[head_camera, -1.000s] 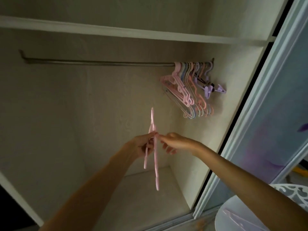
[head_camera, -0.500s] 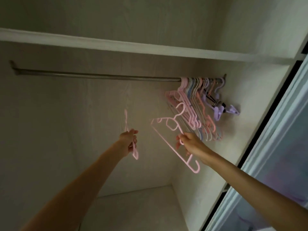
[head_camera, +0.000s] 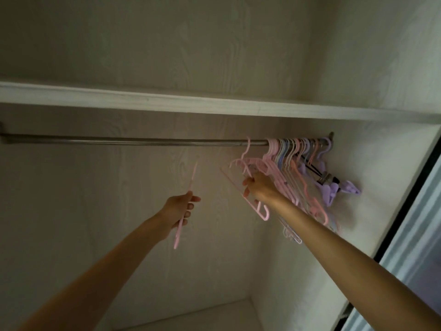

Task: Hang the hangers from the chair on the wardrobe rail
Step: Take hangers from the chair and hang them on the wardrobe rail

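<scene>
A metal rail (head_camera: 133,141) runs across the wardrobe under a white shelf. Several pink, blue and purple hangers (head_camera: 292,163) hang bunched at its right end. My right hand (head_camera: 259,187) grips a pink hanger (head_camera: 248,163) by its shoulder, and the hook reaches up to the rail just left of the bunch. Whether the hook rests on the rail is unclear. My left hand (head_camera: 180,209) holds a second pink hanger (head_camera: 185,206) edge-on, lower and to the left, well below the rail.
The white shelf (head_camera: 191,105) sits close above the rail. The wardrobe's right side wall (head_camera: 372,177) is right behind the bunch, with a sliding door frame (head_camera: 405,211) at far right. The rail's left stretch is bare. The chair is out of view.
My right hand has lifted its pink hanger up and right until its hook reaches the rail beside the bunch. My left hand stays low with the other hanger. The view has tilted upward.
</scene>
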